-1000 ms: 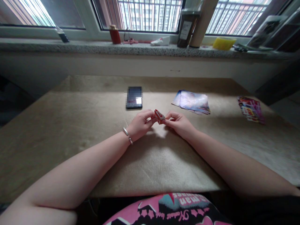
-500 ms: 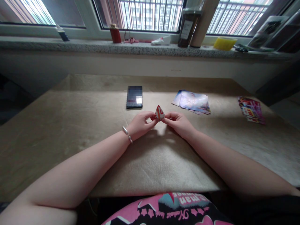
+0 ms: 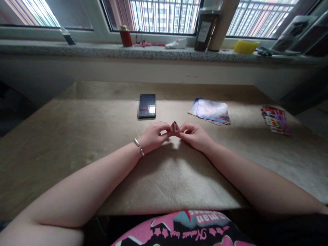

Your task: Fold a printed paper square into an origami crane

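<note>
Pinching a small red-and-white folded piece [image 3: 175, 128] between left hand [image 3: 154, 135] and right hand [image 3: 196, 136], over the tabletop [image 3: 77, 136]. Wearing a silver bangle [image 3: 136, 142] on the left wrist [image 3: 133, 149]. Facing a dark, partly pixelated device [image 3: 147, 106] beyond the left hand, overlapping printed sheets [image 3: 212, 110] beyond the right hand, and colourful cards [image 3: 275, 120] farther right, below a speckled windowsill [image 3: 153, 53].

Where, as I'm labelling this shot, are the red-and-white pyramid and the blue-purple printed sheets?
Red-and-white pyramid [image 3: 175, 128]: head view, on its camera-facing side.
Blue-purple printed sheets [image 3: 212, 110]: head view, middle of the top sheet.
</note>
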Action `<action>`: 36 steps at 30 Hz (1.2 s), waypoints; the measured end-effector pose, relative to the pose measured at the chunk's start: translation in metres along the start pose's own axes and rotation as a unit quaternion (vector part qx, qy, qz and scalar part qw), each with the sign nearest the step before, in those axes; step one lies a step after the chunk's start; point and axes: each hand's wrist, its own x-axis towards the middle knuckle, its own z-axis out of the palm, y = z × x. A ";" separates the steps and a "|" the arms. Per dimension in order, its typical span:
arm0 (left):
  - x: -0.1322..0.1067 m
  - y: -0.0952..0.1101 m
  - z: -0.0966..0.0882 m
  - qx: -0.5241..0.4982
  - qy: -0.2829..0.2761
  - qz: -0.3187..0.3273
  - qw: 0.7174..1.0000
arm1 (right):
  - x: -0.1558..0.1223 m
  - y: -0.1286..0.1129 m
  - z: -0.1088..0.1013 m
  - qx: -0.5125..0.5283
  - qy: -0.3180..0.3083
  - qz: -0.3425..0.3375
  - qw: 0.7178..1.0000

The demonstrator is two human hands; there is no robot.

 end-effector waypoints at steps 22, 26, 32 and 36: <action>-0.006 0.005 0.001 -0.252 0.000 -0.012 0.968 | 0.002 0.002 -0.004 -0.070 -0.088 -0.053 0.992; -0.006 -0.001 0.006 -0.273 -0.010 -0.022 0.962 | 0.003 0.003 -0.005 -0.104 -0.101 -0.073 0.987; -0.005 -0.004 0.007 -0.337 -0.041 -0.045 0.940 | 0.002 -0.002 -0.006 -0.140 -0.111 -0.083 0.980; -0.005 -0.002 0.006 -0.416 -0.045 -0.044 0.907 | 0.001 -0.002 -0.006 -0.141 -0.106 -0.061 0.983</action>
